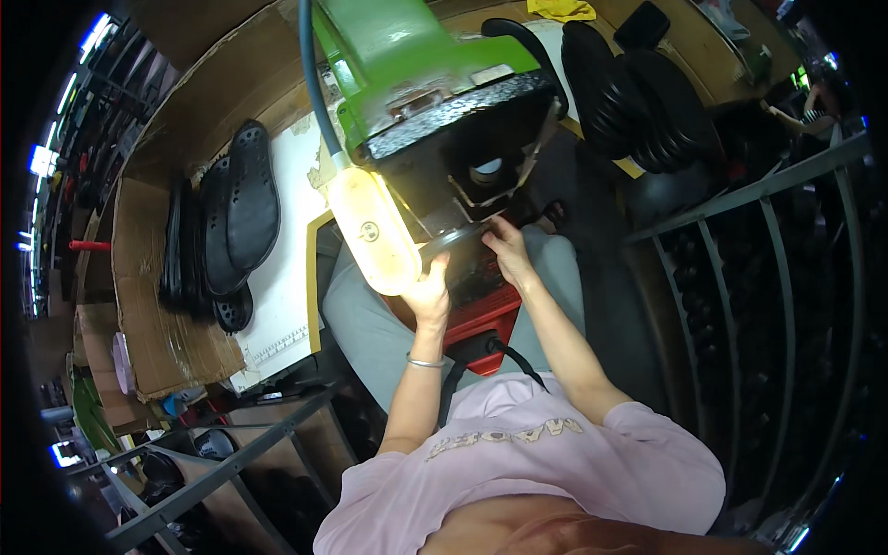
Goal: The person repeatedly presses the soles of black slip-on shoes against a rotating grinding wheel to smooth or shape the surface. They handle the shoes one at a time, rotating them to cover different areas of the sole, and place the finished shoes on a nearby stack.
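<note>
Both my hands are raised in front of a green machine (398,51) with a black opening on its lower front. Between them is a dark grey flat piece (455,242), seen nearly edge-on; its full shape is hidden by the machine and the lamp. My left hand (426,294) grips its left end, thumb up, close beside a lit yellow-white lamp (372,231). At the right end, my right hand (508,252) pinches the piece with the thumb on the near side. The fingers behind it are mostly out of sight.
Black shoe soles with holes (252,199) lie stacked in a cardboard-walled space on the left. More glossy black soles (638,102) are piled at the right. A ruler (280,344) edges the white tabletop (282,268). Metal rails (740,199) run along the right; a red bin-like object (490,328) sits between my knees.
</note>
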Tool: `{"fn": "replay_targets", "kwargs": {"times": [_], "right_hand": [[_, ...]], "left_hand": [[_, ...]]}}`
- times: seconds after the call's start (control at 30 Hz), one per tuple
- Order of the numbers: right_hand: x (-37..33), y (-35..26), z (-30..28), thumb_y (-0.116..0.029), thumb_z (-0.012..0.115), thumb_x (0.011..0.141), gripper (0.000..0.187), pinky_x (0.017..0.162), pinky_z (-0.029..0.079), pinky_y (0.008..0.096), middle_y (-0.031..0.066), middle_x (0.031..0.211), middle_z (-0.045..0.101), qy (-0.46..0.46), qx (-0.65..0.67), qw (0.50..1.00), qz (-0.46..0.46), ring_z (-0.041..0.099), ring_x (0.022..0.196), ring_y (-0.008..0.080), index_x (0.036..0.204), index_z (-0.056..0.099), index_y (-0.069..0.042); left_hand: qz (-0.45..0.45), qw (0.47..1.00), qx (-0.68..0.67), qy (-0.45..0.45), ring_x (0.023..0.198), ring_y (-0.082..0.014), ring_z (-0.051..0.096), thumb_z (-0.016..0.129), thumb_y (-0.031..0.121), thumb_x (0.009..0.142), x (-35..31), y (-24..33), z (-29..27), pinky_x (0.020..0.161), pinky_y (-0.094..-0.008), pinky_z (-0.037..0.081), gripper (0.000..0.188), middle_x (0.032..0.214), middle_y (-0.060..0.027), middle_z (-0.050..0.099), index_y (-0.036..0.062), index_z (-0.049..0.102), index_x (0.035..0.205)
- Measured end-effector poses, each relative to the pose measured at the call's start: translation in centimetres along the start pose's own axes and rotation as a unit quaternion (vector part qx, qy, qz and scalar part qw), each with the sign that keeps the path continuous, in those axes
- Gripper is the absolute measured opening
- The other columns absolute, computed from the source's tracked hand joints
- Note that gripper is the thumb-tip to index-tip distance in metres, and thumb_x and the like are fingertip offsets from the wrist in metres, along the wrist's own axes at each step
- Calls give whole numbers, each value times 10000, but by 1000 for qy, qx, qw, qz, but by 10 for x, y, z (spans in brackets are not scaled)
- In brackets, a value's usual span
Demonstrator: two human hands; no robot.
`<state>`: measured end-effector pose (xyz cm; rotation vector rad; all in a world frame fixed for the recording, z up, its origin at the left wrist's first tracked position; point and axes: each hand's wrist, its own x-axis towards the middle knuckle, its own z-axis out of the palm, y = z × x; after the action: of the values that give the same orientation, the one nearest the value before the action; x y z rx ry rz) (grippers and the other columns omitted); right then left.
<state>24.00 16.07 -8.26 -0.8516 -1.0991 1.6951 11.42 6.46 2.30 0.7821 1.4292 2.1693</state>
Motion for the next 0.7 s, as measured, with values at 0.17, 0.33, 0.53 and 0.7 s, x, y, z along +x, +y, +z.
{"fn": "replay_targets", "kwargs": {"times": [0.17,0.33,0.53,0.7], "right_hand": [[-30,12,-15,-238,715,866,695,973,415,680,128,1402,439,-70,357,913,183,441,1287,373,1448,341,-166],[-28,18,-12,-333,692,875,688,1001,440,614,134,1405,442,-140,340,917,154,440,1303,356,1440,346,-149],[-44,39,22,-420,689,867,734,980,499,529,106,1396,455,-114,404,885,199,489,1268,311,1434,336,-117],[-61,37,7,-321,682,897,670,943,508,565,107,1380,455,-20,334,922,194,495,1253,322,1440,312,-191]], "left_hand": [[-10,1000,-2,-20,832,-113,582,771,23,792,-5,0,-3,774,-254,471,235,889,-31,631,-4,628,977],[37,992,111,-54,776,-91,564,824,89,771,0,25,10,735,-223,460,296,845,-16,615,12,598,946],[69,973,212,-59,772,-134,605,884,65,675,9,43,36,709,-277,512,386,895,-47,636,-9,618,945],[37,991,115,-51,739,-93,560,879,-10,639,10,53,25,705,-239,506,457,817,-27,570,57,488,864]]}}
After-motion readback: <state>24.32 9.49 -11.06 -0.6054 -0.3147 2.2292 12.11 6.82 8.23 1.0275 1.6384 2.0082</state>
